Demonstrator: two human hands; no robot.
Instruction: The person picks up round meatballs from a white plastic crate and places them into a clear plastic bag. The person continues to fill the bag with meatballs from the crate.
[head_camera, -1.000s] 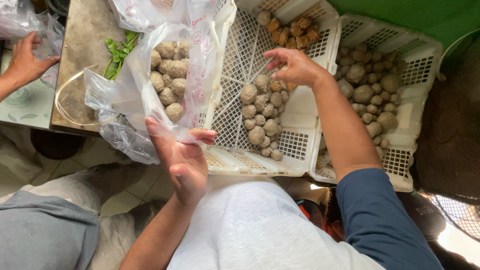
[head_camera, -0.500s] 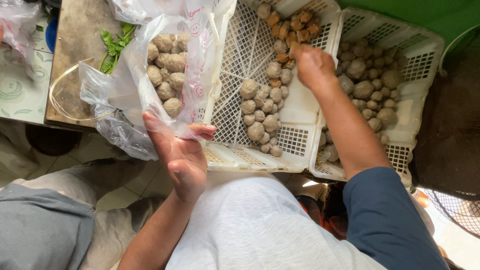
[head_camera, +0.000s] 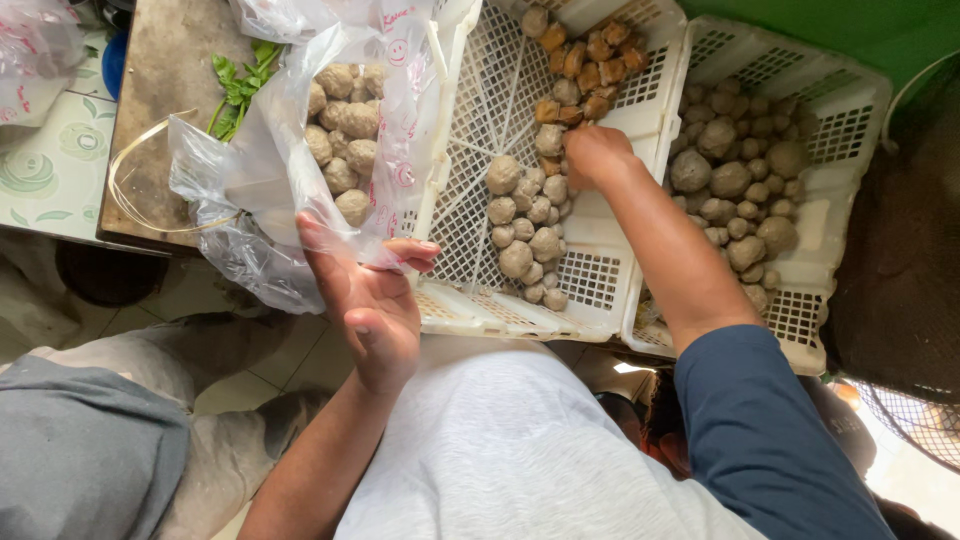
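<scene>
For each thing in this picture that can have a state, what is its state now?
Clear plastic bag: open, partly filled with pale round balls.
Left hand: gripping the bag's edge.
Right hand: closed over balls in the tray; whether it holds one cannot be told.
White perforated plastic tray: holds pale balls and brown cubes.
Second white tray: holds pale balls.
Green leafy sprig: lying on the worn tabletop.
</scene>
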